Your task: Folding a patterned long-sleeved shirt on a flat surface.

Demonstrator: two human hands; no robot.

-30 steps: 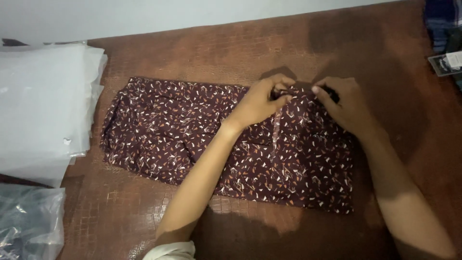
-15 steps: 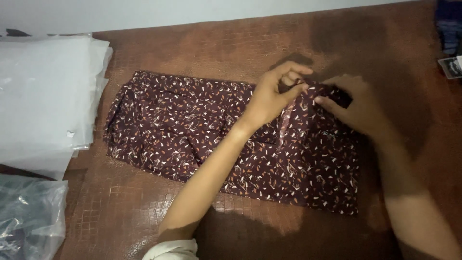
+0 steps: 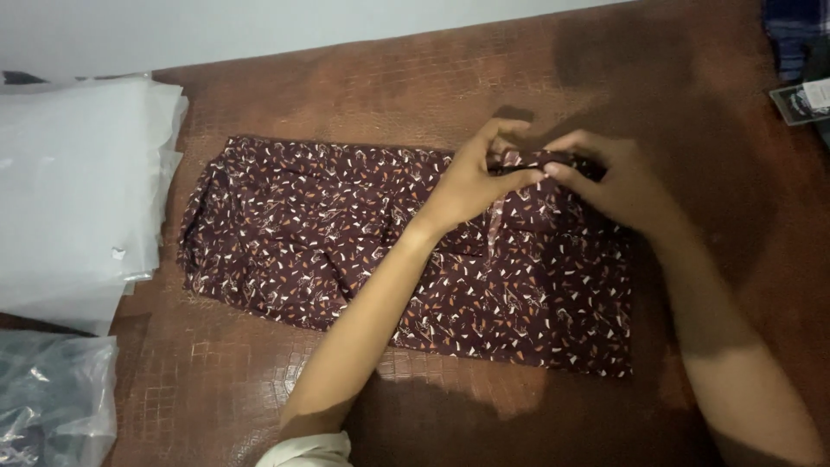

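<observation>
A dark maroon garment [image 3: 346,233] with small white and orange flecks lies folded flat on a brown textured surface [image 3: 363,86]. My left hand [image 3: 475,177] pinches the cloth at the garment's upper right edge. My right hand [image 3: 618,182] grips the same bunched edge just beside it, fingertips almost touching the left ones. Both forearms cross over the lower right part of the garment and hide some of it.
A stack of clear plastic bags [image 3: 73,190] lies at the left edge. Another bag with something dark inside [image 3: 47,402] sits at the lower left. A small card [image 3: 800,99] and dark striped fabric [image 3: 791,30] are at the top right corner.
Both hands stay pinched on the garment's upper right edge; the fingers have shifted slightly and the cloth there is bunched a little more. The camera view has drifted a bit.
</observation>
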